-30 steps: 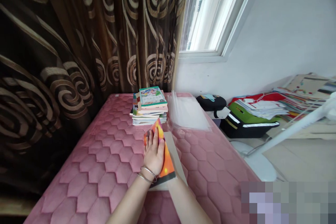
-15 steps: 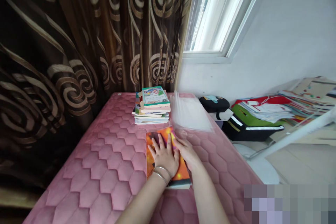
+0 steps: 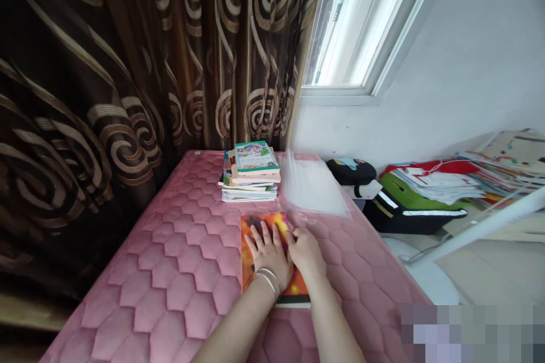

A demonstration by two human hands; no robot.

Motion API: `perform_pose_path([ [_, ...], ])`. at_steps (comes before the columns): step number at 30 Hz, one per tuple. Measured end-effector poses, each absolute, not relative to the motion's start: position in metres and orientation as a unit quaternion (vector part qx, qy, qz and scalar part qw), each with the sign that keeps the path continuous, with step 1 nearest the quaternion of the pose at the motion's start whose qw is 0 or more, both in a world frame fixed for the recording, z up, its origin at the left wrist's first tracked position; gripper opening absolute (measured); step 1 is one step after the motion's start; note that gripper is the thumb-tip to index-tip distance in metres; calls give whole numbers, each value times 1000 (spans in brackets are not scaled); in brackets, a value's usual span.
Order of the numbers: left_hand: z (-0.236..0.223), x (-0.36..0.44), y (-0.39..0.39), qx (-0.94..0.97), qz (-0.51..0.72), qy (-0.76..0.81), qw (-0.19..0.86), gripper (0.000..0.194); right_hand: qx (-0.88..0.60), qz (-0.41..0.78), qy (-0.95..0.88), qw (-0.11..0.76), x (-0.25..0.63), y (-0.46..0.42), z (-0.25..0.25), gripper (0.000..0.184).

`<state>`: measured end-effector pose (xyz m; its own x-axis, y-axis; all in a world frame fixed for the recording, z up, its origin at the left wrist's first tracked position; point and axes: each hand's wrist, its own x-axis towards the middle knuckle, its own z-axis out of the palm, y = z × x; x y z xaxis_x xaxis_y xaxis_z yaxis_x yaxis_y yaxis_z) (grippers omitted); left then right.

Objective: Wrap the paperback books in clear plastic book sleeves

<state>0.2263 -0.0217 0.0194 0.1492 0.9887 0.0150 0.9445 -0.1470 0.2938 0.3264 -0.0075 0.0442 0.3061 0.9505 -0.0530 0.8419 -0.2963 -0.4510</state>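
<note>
A book with an orange, flame-patterned cover (image 3: pixel 251 278) lies flat on the pink quilted mattress (image 3: pixel 170 289). My left hand (image 3: pixel 271 255) rests palm down on its cover, fingers spread, with two thin bangles at the wrist. At the book's right edge is my right hand (image 3: pixel 307 252), fingers curled in and thumb side over the cover; its fingertips are partly hidden. Just beyond the book stands a stack of books (image 3: pixel 251 178), topped by one with a green-bordered cover. Clear plastic sheets (image 3: pixel 313 187) lie to the right of the stack.
Brown curtains with swirl patterns (image 3: pixel 196 57) hang along the left and back. Beyond the mattress's right edge are a black case (image 3: pixel 351 172), a black-and-green box (image 3: pixel 409 218) with papers on it, and a white slanted pole (image 3: pixel 477 227). A window (image 3: pixel 353 22) is above.
My right hand has gone from lying flatter, fingers stretched over the cover, to curled at the book's right edge. My left hand stays spread on the cover. The view has shifted slightly.
</note>
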Motion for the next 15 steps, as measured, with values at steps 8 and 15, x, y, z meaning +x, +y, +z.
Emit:
perform_pose_path([
  [8, 42, 167, -36, 654, 93, 744, 103, 47, -809, 182, -549, 107, 321, -14, 51, 38],
  [15, 51, 152, -20, 620, 113, 747, 213, 48, -791, 151, -592, 34, 306, -20, 55, 44],
])
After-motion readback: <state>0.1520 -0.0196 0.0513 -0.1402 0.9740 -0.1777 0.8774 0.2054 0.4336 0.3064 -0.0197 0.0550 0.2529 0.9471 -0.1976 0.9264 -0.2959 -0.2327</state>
